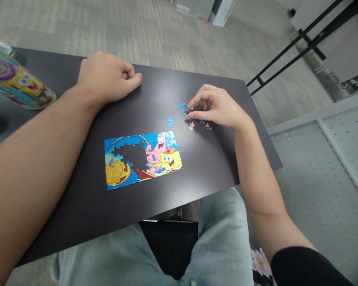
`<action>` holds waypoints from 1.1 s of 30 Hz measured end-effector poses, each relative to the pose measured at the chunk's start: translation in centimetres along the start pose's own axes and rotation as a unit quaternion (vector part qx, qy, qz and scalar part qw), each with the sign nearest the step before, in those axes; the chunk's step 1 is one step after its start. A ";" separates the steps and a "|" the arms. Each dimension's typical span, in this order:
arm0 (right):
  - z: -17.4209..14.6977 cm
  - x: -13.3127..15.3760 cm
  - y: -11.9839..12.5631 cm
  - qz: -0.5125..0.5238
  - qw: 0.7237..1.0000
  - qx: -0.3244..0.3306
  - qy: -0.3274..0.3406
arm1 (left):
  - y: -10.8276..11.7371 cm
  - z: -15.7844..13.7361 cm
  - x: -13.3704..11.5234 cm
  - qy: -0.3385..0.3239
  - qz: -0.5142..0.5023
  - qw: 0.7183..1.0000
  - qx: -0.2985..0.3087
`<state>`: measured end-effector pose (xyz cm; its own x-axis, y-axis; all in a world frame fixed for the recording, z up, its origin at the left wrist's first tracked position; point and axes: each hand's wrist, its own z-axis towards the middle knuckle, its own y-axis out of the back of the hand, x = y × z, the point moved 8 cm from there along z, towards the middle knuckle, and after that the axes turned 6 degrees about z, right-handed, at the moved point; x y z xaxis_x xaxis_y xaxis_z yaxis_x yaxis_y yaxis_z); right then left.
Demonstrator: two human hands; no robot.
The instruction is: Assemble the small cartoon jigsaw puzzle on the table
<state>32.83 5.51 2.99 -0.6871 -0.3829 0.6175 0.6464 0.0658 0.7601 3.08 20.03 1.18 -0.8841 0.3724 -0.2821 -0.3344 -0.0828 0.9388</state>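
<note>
A jigsaw puzzle [173,159] lies partly assembled on the dark table, its cartoon picture broken by a gap left of the middle. Several loose pieces are grouped to its upper right, and a single blue puzzle piece [170,122] sits apart from them. My right hand [213,104] is over this group, thumb and forefinger pinched at a small puzzle piece [185,114]; its palm and fingers partly cover other pieces. Beyond the puzzle, my left hand [109,77] rests on the table near the far edge, fingers curled in, with nothing seen in it.
A tall can with cartoon print [20,81] stands at the left, close to my left forearm. The table [209,159] ends at my lap in front and just past my right hand. A black metal frame [298,37] and a pale panel [316,159] are on the right.
</note>
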 end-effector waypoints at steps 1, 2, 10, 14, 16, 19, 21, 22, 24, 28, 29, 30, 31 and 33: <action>0.0 -0.1 -0.2 -0.001 1.000 0.011 -0.001 | 0.0 0.0 0.0 -0.002 -0.004 1.000 0.000; 0.0 -0.3 -0.4 -0.002 1.000 0.018 -0.004 | 0.0 0.0 0.0 -0.004 -0.002 1.000 -0.002; 0.1 0.0 -1.4 0.036 0.998 0.046 0.002 | 0.2 -0.1 -0.3 -0.011 0.040 0.999 -0.004; -0.1 0.4 -1.1 0.041 0.998 0.042 0.006 | 0.5 -0.4 -0.7 -0.028 0.027 0.999 0.004; -0.2 0.4 -0.8 0.035 0.999 0.040 0.011 | 0.5 -0.5 -0.8 -0.031 0.023 0.999 0.009; -0.4 0.4 -0.5 0.043 0.998 0.050 0.013 | 0.5 -0.5 -1.0 -0.034 0.021 0.999 0.013; -0.5 0.3 -0.6 0.064 0.997 0.053 -0.006 | 0.4 -0.4 -1.0 -0.034 0.019 0.999 0.013; -0.6 0.2 -0.6 0.075 0.996 0.053 -0.019 | 0.4 -0.4 -1.1 -0.034 0.019 0.999 0.015; -0.8 0.1 -1.0 0.094 0.993 0.061 -0.044 | 0.3 -0.3 -1.1 -0.029 0.025 0.999 0.011; -0.9 0.4 -1.5 0.118 0.989 0.072 -0.047 | 0.5 -0.5 -1.5 -0.030 0.058 0.998 -0.005; -0.9 0.5 -1.5 0.116 0.990 0.069 -0.039 | 0.5 -0.6 -1.6 -0.034 0.061 0.998 -0.005; -0.9 0.7 -1.4 0.111 0.991 0.066 -0.030 | 0.5 -0.7 -1.8 -0.038 0.061 0.997 -0.003; -0.8 0.8 -1.3 0.103 0.993 0.063 -0.019 | 0.5 -0.7 -1.9 -0.040 0.060 0.997 -0.003; -0.7 1.2 -1.1 0.085 0.994 0.062 -0.001 | 0.5 -0.8 -2.1 -0.040 0.062 0.997 -0.002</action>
<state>31.52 4.31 2.75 -0.5712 -0.3551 0.7400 0.7076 0.2438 0.6632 4.54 18.44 2.13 -0.8897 0.4324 -0.1468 -0.2255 -0.1364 0.9647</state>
